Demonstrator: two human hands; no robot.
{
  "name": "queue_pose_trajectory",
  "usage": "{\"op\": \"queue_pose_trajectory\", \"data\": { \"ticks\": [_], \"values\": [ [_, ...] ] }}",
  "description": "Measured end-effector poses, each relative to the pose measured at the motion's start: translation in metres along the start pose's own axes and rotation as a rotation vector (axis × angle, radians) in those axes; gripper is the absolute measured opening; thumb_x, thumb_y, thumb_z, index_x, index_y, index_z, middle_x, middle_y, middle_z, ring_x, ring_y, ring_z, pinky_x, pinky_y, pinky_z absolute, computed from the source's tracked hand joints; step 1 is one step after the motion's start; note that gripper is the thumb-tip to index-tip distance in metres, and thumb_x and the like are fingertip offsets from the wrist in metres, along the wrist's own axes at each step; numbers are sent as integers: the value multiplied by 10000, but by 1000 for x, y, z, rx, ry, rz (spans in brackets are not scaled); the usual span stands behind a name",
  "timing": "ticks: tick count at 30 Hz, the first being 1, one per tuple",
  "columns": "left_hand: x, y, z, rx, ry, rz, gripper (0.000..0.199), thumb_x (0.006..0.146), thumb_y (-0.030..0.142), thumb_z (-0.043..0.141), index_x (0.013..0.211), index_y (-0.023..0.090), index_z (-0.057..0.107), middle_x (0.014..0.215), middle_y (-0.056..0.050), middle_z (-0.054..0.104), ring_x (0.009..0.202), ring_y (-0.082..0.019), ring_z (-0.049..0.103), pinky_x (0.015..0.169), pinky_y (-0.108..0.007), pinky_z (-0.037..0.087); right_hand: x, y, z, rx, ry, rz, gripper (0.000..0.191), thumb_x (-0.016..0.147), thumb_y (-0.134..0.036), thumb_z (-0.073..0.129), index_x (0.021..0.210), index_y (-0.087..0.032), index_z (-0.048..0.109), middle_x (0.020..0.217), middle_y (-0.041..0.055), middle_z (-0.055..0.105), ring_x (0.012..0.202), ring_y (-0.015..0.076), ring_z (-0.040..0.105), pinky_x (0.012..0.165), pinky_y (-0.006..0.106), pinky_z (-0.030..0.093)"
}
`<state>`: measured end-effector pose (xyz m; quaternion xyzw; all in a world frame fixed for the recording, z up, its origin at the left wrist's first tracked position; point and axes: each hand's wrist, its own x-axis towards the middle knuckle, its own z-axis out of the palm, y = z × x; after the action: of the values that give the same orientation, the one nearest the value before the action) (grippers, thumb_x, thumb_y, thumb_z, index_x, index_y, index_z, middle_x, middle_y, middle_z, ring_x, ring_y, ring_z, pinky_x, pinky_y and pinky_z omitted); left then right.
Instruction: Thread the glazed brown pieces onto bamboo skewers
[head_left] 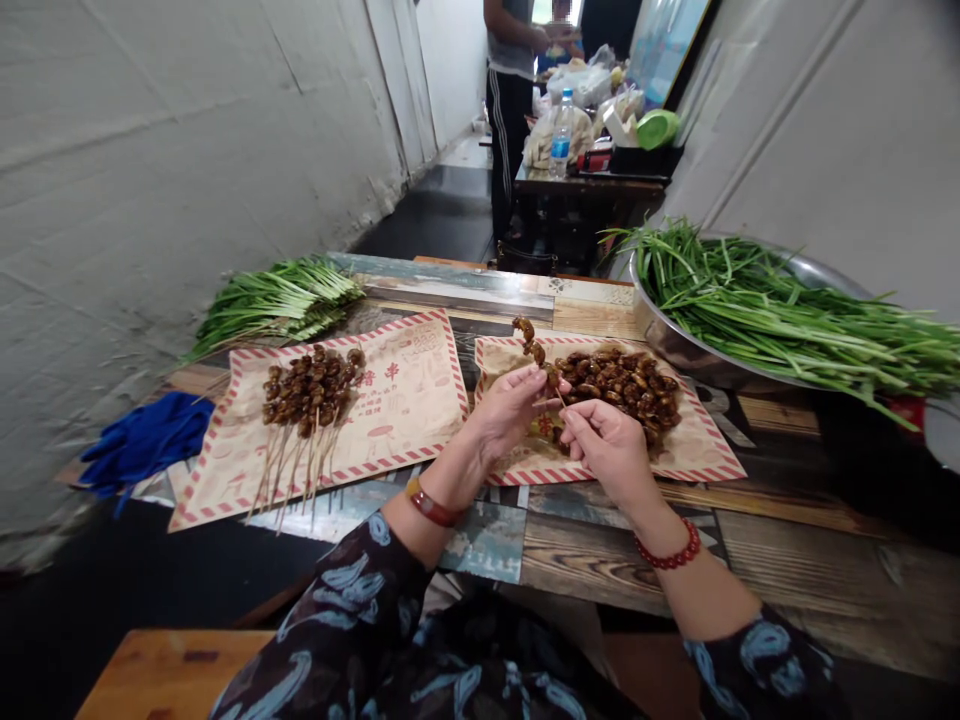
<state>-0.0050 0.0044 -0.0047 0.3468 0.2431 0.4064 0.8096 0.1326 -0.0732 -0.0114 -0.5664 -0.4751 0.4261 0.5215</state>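
Over the right paper sheet [705,455], my left hand [512,405] is closed round a skewer of brown glazed pieces [529,341], which rises above the fingers. Close beside it, my right hand [606,440] pinches the thin stick of this skewer. A heap of loose brown pieces [622,385] lies on the same sheet, just behind my right hand. On the left paper sheet [420,400] rests a pile of filled skewers [311,385], their bare sticks pointing toward me.
Green stalks [277,300] lie at the table's back left, near blue gloves [150,440]. A metal basin [675,335] at right holds more long greens [757,300]. Beyond, a person [510,90] stands by another table with a water bottle [561,135] and bags.
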Motion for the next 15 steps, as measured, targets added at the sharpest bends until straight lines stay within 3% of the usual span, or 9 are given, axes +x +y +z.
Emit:
{"op": "queue_pose_trajectory", "data": {
  "ticks": [6, 9, 15],
  "values": [
    [-1, -10, 6, 1, 5, -35, 297, 671, 372, 819, 782, 129, 690, 825, -56, 696, 748, -125, 612, 775, -267, 463, 1, 0, -1, -57, 30, -39, 358, 840, -529, 609, 764, -179, 618, 610, -8, 624, 423, 80, 525, 395, 190, 388],
    [-1, -7, 7, 16, 25, -47, 347, 677, 399, 812, 883, 144, 700, 901, -63, 707, 790, -133, 625, 754, -266, 469, 1, 1, -2, -90, 39, -58, 348, 853, -522, 594, 804, -180, 630, 616, -8, 629, 434, 87, 541, 402, 192, 399],
    [4, 8, 1, 5, 221, 168, 370, 643, 388, 836, 878, 162, 661, 941, -47, 711, 842, -124, 650, 755, -237, 452, 0, 4, -1, -264, 55, -132, 313, 886, -484, 558, 821, -191, 645, 614, -6, 648, 439, 99, 566, 433, 208, 429]
  ]
}}
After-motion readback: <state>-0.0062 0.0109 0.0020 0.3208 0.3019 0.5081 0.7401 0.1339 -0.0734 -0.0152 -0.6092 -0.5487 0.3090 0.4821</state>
